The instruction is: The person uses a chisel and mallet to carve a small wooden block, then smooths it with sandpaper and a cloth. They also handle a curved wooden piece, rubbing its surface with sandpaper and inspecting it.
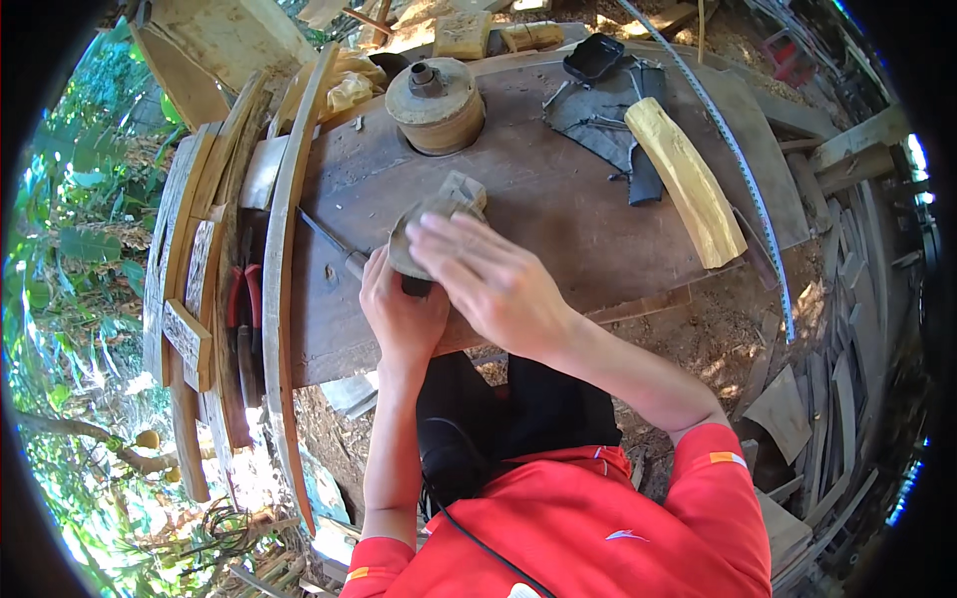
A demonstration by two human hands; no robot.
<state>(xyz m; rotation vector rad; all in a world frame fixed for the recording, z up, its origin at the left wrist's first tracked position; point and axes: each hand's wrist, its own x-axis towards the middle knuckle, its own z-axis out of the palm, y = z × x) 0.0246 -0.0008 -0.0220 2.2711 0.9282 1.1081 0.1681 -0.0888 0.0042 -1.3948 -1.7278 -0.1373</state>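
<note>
My left hand (404,309) is closed around the lower side of a round, grey-brown disc-like piece (401,247), held just above the near part of the worktable (558,254). My right hand (488,279) lies across the top of that piece, fingers stretched out and slightly blurred; whatever is under its palm is hidden. A dark part shows below the disc between the hands. Just beyond my fingers sits a pale wooden block (465,189). By my left fingertips lies a thin metal-bladed tool (327,235) with its handle toward my hand.
A round tan drum with a metal stub (436,110) stands at the table's far side. To the right are a split yellow log (688,184), dark cloth (598,115), a black tray (594,58) and a long measuring strip (733,140). Red-handled pliers (245,299) sit among wooden slats (289,219) at left.
</note>
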